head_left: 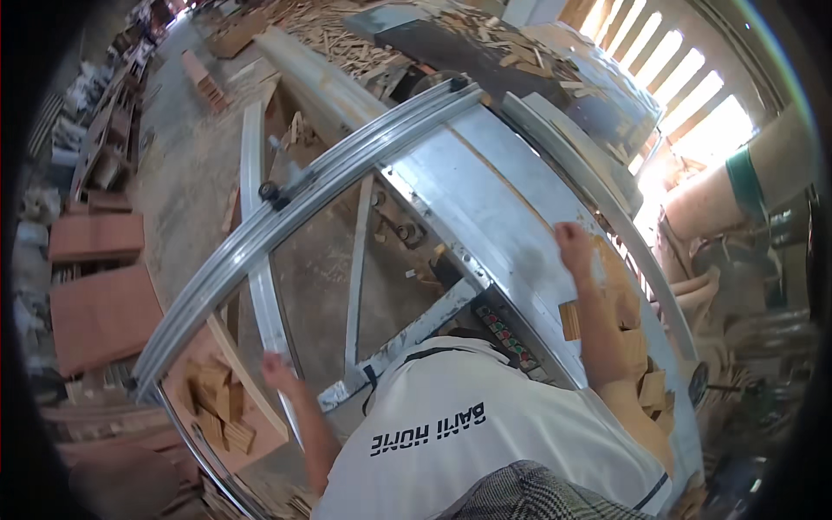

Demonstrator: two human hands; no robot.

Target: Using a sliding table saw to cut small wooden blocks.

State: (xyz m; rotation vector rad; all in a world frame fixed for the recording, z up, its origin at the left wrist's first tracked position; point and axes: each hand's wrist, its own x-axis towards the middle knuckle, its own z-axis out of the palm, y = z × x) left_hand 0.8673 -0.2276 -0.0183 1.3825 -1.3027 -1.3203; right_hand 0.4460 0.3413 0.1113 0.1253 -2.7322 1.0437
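Observation:
My right hand (pixel 572 249) hovers over the grey metal table top (pixel 511 217) of a large saw-like machine, its fingers curled in and nothing showing in them. A dark shadow lies on the metal beside it. On the other side, my left hand (pixel 278 373) hangs by the pale metal support arm (pixel 266 303) of the machine's side frame. Its fingers are small and blurred, and whether it touches the arm I cannot tell. A long slot (pixel 503 176) runs along the table top. Wood offcuts (pixel 653 389) lie near my right forearm.
A long silver rail (pixel 303 192) crosses from far right to near left. Short wood blocks (pixel 224 403) sit on a board at the left. Close to my waist is a button panel (pixel 503 334). Reddish panels (pixel 102 316) lie left; scrap wood (pixel 329 39) covers the far floor.

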